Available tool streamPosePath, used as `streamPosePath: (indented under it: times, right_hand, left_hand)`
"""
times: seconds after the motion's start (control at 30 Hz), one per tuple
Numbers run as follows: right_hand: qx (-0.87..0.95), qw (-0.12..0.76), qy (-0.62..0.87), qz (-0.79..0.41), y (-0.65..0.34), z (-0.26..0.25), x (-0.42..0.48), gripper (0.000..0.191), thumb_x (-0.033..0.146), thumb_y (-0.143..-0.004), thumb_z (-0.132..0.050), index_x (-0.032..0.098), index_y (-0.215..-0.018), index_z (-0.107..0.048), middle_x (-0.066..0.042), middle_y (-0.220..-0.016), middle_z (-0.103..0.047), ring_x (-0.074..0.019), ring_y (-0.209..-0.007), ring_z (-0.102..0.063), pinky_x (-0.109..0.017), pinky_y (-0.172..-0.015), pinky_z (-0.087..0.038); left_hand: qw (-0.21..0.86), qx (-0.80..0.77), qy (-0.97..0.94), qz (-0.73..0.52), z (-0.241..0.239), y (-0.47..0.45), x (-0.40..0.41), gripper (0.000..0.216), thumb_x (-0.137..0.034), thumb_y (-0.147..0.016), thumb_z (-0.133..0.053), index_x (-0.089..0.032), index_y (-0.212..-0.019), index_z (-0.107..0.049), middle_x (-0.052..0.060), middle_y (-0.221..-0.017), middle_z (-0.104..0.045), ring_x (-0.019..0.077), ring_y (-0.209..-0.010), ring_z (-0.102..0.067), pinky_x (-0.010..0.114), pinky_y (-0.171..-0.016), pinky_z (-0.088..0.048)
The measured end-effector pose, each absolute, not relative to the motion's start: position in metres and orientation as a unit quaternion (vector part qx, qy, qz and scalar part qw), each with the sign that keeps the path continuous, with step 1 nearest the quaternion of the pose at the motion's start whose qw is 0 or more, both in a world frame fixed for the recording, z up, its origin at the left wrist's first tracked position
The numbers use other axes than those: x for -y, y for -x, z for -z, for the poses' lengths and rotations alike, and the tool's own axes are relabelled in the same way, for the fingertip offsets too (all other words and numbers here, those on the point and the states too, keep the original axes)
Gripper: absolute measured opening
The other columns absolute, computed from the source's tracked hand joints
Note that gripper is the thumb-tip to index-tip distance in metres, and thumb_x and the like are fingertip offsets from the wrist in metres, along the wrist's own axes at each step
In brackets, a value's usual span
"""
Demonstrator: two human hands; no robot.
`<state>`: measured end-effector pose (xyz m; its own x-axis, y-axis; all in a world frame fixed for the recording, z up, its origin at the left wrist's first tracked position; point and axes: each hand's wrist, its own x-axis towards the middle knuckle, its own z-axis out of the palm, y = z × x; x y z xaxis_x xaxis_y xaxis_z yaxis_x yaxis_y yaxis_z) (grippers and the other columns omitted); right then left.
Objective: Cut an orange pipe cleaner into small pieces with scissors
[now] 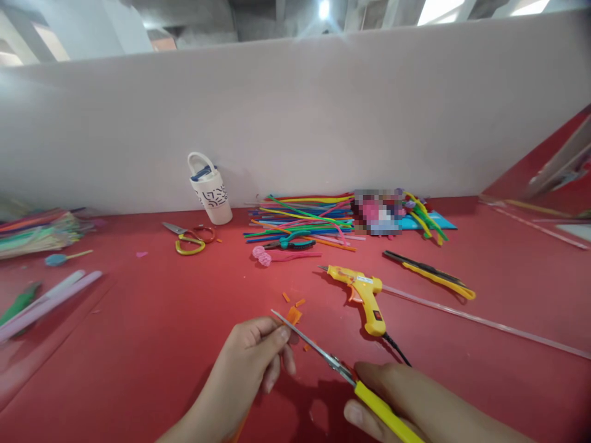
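My left hand [258, 351] is closed in a pinch near the middle of the red table. Between its thumb and finger is a small orange piece [294, 316], its exact kind unclear. My right hand [392, 394] grips scissors [335, 363] with yellow and red on the handles. Their blades reach up and left, crossing the orange piece right by my left fingertips. Whether the blades are fully closed is hard to see. Small orange scraps [300, 302] lie just beyond. Part of an orange strip [239, 431] shows beneath my left wrist.
A yellow glue gun [364, 292] with a long glue stick lies right of my hands. Behind are pipe cleaners [305, 212], pliers [290, 242], a cutter [429, 275], other scissors [191, 240] and a white cup [212, 194]. A pale partition [295, 123] closes the back.
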<state>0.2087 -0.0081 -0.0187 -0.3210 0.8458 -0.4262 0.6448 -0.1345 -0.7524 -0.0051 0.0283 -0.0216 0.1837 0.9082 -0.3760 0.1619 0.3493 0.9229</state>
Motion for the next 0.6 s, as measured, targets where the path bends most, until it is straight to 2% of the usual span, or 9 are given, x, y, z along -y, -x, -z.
streamPosePath:
  times: [0.2, 0.4, 0.6]
  right_hand:
    - [0.671, 0.082, 0.567, -0.471, -0.207, 0.013, 0.006, 0.04, 0.058, -0.078, -0.048, 0.021, -0.077, -0.063, -0.005, -0.071, -0.065, -0.0174, -0.063, -0.056, -0.026, -0.061, -0.045]
    - [0.676, 0.081, 0.571, -0.459, -0.208, 0.018, 0.004, 0.04, 0.059, -0.077, -0.049, 0.022, -0.076, -0.063, -0.004, -0.068, -0.064, -0.0178, -0.063, -0.056, -0.027, -0.062, -0.045]
    - [0.638, 0.104, 0.564, -0.513, -0.206, 0.031, 0.0, 0.035, 0.054, -0.077, -0.052, 0.022, -0.067, -0.062, -0.003, -0.06, -0.06, -0.0183, -0.063, -0.057, -0.026, -0.061, -0.044]
  left_hand:
    - [0.614, -0.556, -0.469, -0.306, 0.022, 0.005, -0.03, 0.029, -0.041, -0.077, -0.05, -0.015, -0.071, -0.06, -0.003, -0.05, -0.058, 0.0029, -0.03, -0.027, 0.019, -0.035, -0.016]
    - [0.616, -0.548, -0.472, -0.311, 0.023, 0.005, -0.032, 0.028, -0.04, -0.077, -0.05, -0.014, -0.071, -0.06, -0.003, -0.05, -0.058, 0.0028, -0.031, -0.028, 0.019, -0.036, -0.016]
    - [0.629, -0.551, -0.457, -0.303, 0.028, 0.004, -0.035, 0.03, -0.036, -0.078, -0.05, -0.015, -0.058, -0.056, -0.004, -0.045, -0.055, 0.0019, -0.029, -0.024, 0.019, -0.035, -0.016]
